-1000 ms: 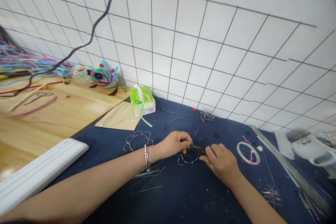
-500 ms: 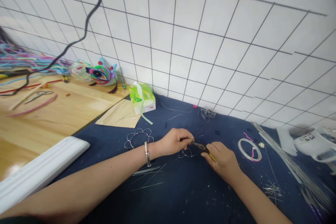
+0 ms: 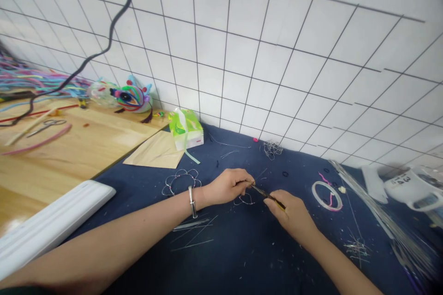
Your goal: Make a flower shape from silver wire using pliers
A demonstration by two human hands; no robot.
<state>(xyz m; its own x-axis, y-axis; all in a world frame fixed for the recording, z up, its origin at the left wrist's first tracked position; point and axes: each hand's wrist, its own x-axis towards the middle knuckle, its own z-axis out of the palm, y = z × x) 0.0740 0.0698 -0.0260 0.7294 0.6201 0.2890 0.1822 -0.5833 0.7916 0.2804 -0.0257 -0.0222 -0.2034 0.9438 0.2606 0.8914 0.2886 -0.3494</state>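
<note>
My left hand (image 3: pixel 232 186), with a silver bangle (image 3: pixel 193 202) on the wrist, is closed in a pinch on a looped wire piece (image 3: pixel 245 199), whose thin loops show below the fingers. My right hand (image 3: pixel 292 214) is wrapped round yellow-handled pliers (image 3: pixel 265 193). The pliers' tip meets the wire at my left fingertips; the exact contact is too small to see. Left of my wrist lies a flower-shaped wire ring (image 3: pixel 181 182) with small pink beads. Several straight wires (image 3: pixel 195 233) lie on the dark cloth below my left forearm.
Beyond my hands stand a green tissue box (image 3: pixel 187 130) and a tangle of wire (image 3: pixel 272 149) near the wall. A ring of white tape (image 3: pixel 327 196), a long wire bundle (image 3: pixel 380 212) and a white mug-like object (image 3: pixel 415 189) are at right. A white bar (image 3: pixel 58 221) lies at left.
The pliers have turned in my right hand, so their jaws now appear edge-on and narrower. My left hand keeps its pinch in nearly the same place. The whole view has shifted slightly.
</note>
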